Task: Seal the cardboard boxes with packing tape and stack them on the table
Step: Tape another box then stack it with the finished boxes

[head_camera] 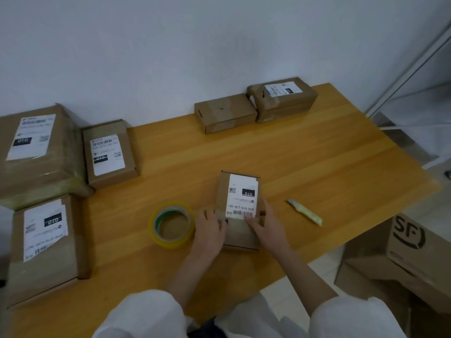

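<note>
A small cardboard box (240,191) with a white shipping label lies near the table's front edge. My left hand (210,230) rests against its left side, fingers fairly straight. My right hand (266,223) lies on its right side, with fingers pressing on the top near the label's lower edge. A roll of clear yellowish packing tape (172,224) lies flat just left of my left hand. Three labelled boxes sit at the left: a large one (36,152), a medium one (109,153) and a flat one (46,247). Two more boxes (225,113) (283,98) stand by the wall.
A yellow utility knife (305,212) lies on the wooden table (305,154) to the right of the box. Larger cardboard cartons (412,254) stand on the floor at the right, below the table edge. A white wall runs behind the table.
</note>
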